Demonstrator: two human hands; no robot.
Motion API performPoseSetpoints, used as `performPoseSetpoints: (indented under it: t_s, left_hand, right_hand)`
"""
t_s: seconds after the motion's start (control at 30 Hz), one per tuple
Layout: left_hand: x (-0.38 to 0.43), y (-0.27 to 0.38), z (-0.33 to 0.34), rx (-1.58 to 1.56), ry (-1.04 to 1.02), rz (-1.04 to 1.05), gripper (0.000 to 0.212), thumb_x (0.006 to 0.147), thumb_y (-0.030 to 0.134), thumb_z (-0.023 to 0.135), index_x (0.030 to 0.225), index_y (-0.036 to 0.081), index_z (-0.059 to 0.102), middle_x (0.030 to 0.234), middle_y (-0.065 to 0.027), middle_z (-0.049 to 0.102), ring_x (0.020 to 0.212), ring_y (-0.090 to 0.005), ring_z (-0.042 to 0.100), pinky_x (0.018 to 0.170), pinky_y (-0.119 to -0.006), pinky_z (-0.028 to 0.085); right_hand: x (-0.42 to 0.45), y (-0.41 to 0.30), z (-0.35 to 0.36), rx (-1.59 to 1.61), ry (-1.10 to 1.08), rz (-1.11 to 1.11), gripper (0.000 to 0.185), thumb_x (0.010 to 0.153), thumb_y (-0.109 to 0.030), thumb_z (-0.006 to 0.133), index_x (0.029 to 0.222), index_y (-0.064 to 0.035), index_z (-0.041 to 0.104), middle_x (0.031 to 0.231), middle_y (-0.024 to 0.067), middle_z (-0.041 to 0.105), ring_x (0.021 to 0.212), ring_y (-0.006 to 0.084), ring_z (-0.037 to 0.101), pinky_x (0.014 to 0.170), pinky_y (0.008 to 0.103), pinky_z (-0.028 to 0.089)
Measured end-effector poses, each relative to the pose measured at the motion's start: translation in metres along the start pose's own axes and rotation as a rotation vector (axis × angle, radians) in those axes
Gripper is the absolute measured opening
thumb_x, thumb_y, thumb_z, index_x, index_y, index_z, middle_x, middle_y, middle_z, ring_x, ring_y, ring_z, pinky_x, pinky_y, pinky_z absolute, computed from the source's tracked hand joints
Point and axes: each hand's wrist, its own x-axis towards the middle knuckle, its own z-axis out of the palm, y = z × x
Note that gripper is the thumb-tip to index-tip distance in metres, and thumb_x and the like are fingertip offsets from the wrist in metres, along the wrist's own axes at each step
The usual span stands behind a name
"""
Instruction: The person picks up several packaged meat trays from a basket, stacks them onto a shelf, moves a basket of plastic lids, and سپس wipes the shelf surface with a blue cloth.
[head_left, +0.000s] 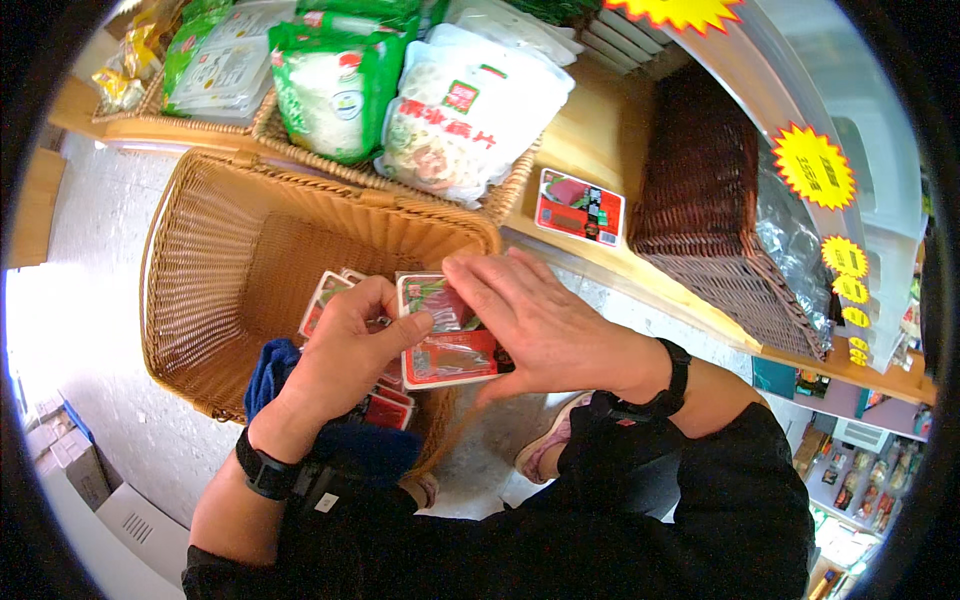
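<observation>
My left hand (360, 345) grips the left edge of a shrink-wrapped red food pack (450, 360), its thumb on the top face. Across the pack's right side lies my right hand (555, 330), fingers extended and palm towards the pack; whether it grips the edge is hard to tell. The pack is over the right end of a large wicker basket (202, 262). More packs (322, 296) lie in the basket, partly hidden by my left hand. A similar red pack (580, 214) rests on the wooden shelf. A dark blue cloth (274, 375) is beside my left wrist.
Along the shelf (592, 120), small wicker trays (517, 176) hold green-and-white bags (330, 97) and a white printed bag (472, 112). A dark wicker basket (697, 180) stands at the right, beside a clear panel with yellow star stickers (814, 166). Cartons (75, 457) are at lower left.
</observation>
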Motion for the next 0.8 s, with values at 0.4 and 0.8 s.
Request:
performPoseSetpoints:
  t_s: [0.4,0.8]
  left_hand:
    - [0.028,-0.024,-0.029,0.342,0.133,0.086,0.030,0.084,0.013,0.058,0.108,0.003,0.044,0.098,-0.0100,0.056,0.074,-0.0141,0.060,0.063,-0.026,0.051]
    - [0.032,-0.067,-0.065,0.888,0.084,-0.199,0.056,0.072,0.020,0.066,0.114,-0.008,0.042,0.107,-0.0278,0.053,0.104,-0.0386,0.050,0.088,-0.039,0.040]
  right_hand:
    - [-0.048,0.113,-0.048,-0.209,0.197,0.390,0.083,0.059,-0.021,0.071,0.131,-0.0069,0.030,0.112,0.0184,0.045,0.105,0.0333,0.047,0.090,0.0427,0.039]
    - [-0.047,0.167,-0.008,-0.270,0.084,0.478,0.084,0.059,-0.018,0.073,0.132,-0.0175,0.030,0.118,0.0155,0.043,0.114,0.0327,0.040,0.094,0.0462,0.033]
